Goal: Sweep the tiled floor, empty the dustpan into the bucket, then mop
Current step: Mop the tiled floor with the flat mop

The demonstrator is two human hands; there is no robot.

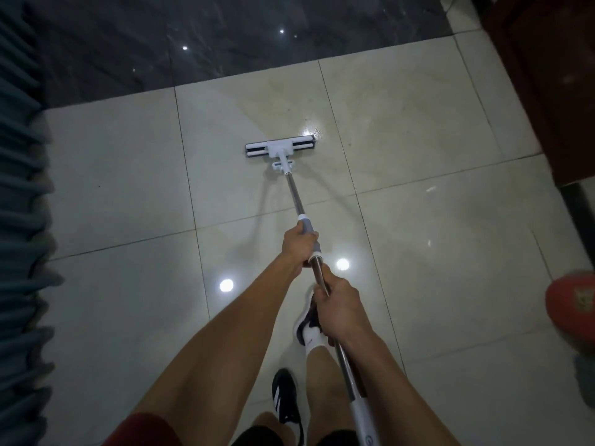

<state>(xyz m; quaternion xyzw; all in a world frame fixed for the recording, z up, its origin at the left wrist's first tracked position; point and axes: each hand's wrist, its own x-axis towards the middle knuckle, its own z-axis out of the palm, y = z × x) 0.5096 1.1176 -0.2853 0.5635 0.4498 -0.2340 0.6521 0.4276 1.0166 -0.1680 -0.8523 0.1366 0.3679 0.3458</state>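
The mop (279, 149) is resting its head flat on the pale tiled floor (418, 130) ahead, both hands gripping its pole: left hand (297, 244) forward, right hand (338, 312) behind. Wet glossy tiles are risking a slip underfoot.

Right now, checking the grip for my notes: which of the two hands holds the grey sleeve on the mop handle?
The left hand, the one nearer the mop head, grips the grey sleeve; the right hand holds bare metal pole.
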